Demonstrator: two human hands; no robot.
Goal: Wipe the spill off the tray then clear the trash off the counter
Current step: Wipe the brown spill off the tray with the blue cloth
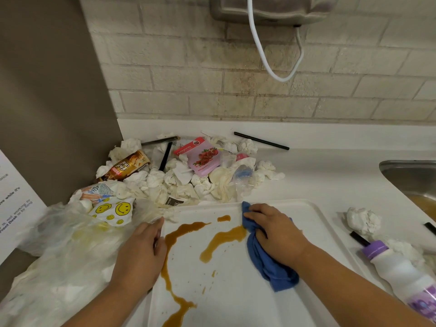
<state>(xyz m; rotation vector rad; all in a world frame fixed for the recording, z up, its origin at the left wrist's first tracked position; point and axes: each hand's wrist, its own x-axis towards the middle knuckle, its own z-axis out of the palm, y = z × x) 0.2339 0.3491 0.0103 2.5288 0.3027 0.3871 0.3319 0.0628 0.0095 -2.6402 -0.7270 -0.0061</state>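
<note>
A white tray (304,208) lies on the counter in front of me, streaked with a brown spill (181,230) across its left and middle. My right hand (276,234) presses a crumpled blue cloth (269,265) onto the tray at the right end of the spill. My left hand (141,253) holds the tray's left rim, fingers curled over the edge. Behind the tray sits a heap of trash (188,173): crumpled tissues, snack wrappers, a pink pomegranate sachet, black straws.
A clear plastic bag (59,256) with a smiley-face wrapper lies left of the tray. To the right are a white bottle with a purple cap (396,270), a crumpled tissue (363,220) and a steel sink (412,178). A white hose hangs on the brick wall.
</note>
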